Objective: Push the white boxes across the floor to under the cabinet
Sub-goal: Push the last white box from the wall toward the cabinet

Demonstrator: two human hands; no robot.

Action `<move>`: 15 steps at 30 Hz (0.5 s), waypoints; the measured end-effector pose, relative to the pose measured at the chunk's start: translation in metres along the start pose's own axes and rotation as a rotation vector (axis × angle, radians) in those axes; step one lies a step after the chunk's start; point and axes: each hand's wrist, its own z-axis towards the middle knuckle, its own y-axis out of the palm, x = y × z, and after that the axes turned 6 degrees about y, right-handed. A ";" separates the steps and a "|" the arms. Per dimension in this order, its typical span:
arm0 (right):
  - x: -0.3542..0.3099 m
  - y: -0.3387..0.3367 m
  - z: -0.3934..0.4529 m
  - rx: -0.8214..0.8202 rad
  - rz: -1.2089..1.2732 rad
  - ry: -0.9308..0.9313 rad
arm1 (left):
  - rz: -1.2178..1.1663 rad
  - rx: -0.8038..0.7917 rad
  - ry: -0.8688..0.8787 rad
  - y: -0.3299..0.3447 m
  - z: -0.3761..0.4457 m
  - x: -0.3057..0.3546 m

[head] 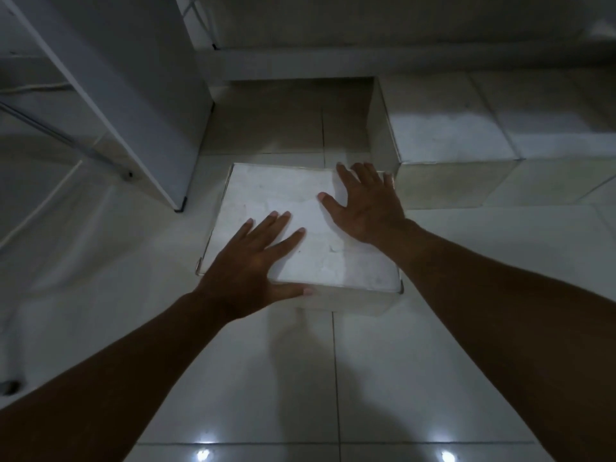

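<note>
A white box [283,198] lies flat on the tiled floor [416,361] in the middle of the view. My left hand [253,261] rests flat on its near left part, fingers straight and spread, thumb along the near edge. My right hand [363,205] lies flat on the far right part of the lid, fingers spread toward the far edge. Beyond the box, a dark gap [286,118] opens under the white cabinet [300,63]. More white boxes [450,135] stand in a row to the right, their far ends beneath the cabinet.
A white cabinet panel [140,105] stands on the left with a black foot [180,208] close to the box's left side. Thin metal rods and a cable lie further left. Glossy floor tiles with light reflections stretch toward me.
</note>
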 end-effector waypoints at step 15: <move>-0.009 -0.024 -0.045 -0.269 0.090 -0.207 | -0.068 -0.024 -0.294 0.010 0.044 0.017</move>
